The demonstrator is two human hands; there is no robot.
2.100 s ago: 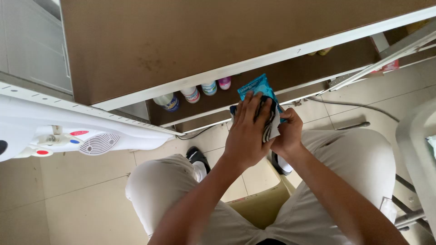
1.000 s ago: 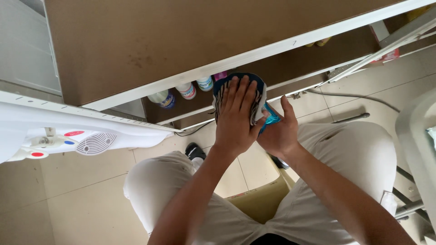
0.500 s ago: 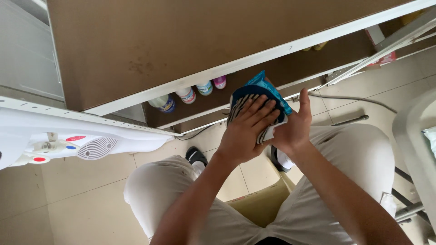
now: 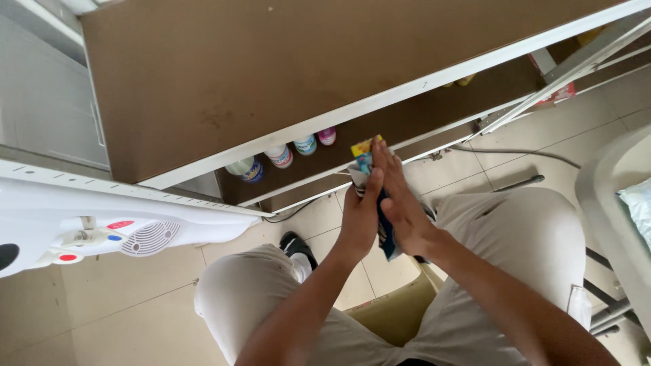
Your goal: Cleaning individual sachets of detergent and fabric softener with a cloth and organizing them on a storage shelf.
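Observation:
I sit with both knees in view and hold a blue striped cloth between my palms above my lap. My left hand presses against its left side with fingers curled around the edge. My right hand lies flat against the other side, fingers straight and pointing away from me. A yellow and blue corner of the cloth sticks out above my fingertips. Most of the cloth is hidden between the hands.
A brown shelf board with a white edge stands in front of me. Several small bottles sit on a lower shelf. A white appliance with red and blue buttons is at left, a white chair at right, a cable on the tiled floor.
The cloth lay spread on my right palm with my left hand flat over it. Now both hands have turned upright and closed palm to palm, squeezing the cloth narrow between them.

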